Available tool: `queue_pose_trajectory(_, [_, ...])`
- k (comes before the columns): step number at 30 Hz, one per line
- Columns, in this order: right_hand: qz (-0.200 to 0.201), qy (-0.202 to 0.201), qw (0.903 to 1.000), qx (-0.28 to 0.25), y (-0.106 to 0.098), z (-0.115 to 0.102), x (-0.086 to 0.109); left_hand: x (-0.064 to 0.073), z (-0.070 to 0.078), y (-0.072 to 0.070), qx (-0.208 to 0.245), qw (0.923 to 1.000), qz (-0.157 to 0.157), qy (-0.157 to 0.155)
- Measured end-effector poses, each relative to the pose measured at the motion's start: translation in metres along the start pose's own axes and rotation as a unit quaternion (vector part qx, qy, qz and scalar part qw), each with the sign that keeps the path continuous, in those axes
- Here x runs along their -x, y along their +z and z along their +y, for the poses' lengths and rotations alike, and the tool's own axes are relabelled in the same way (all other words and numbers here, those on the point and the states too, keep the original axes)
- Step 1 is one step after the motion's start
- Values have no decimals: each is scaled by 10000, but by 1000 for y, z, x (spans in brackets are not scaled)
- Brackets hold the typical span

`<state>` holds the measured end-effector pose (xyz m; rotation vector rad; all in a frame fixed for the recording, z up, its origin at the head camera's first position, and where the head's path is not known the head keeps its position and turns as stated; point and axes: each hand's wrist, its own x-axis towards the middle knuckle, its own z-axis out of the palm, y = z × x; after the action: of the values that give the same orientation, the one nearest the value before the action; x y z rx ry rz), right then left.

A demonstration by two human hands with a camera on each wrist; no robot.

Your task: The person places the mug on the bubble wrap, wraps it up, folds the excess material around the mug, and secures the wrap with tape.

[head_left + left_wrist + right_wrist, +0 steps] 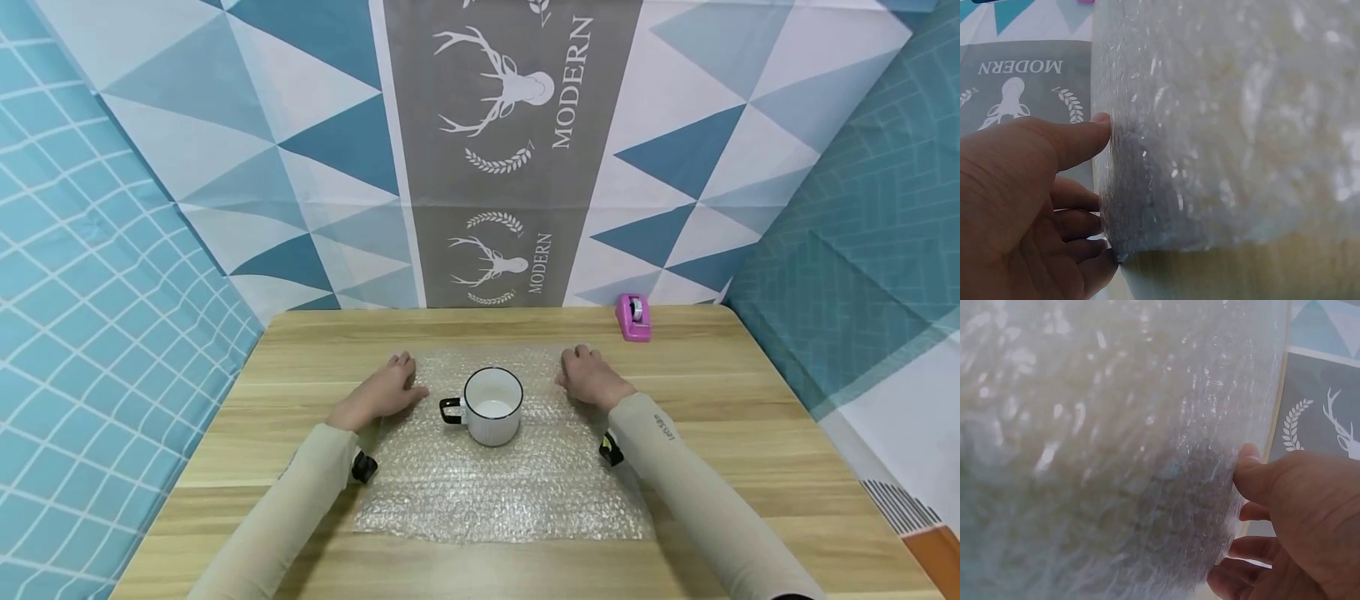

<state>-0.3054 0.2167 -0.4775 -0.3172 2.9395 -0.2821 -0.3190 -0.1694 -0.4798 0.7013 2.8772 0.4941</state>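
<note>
A white mug (492,408) with a dark rim and black handle stands upright on a sheet of bubble wrap (487,492), its handle pointing left. My left hand (382,390) rests at the upper left edge of the sheet. Its thumb and fingertips touch that edge in the left wrist view, where the bubble wrap (1210,125) fills most of the picture. Opposite, my right hand (592,379) rests at the upper right edge. Thumb and loosely bent fingers of the right hand (1304,519) lie against the bubble wrap (1116,437) in the right wrist view.
A pink tape dispenser (635,318) stands near the back right of the wooden table (750,417). Behind the table hangs a patterned cloth (510,167) with deer prints, and blue patterned cloths flank both sides.
</note>
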Motion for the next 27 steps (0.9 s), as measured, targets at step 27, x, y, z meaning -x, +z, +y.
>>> queue_pose_trajectory(27, [62, -34, 9999, 79, 1, 0, -3, -10, 1, -13, -3, 9845, 331, -1720])
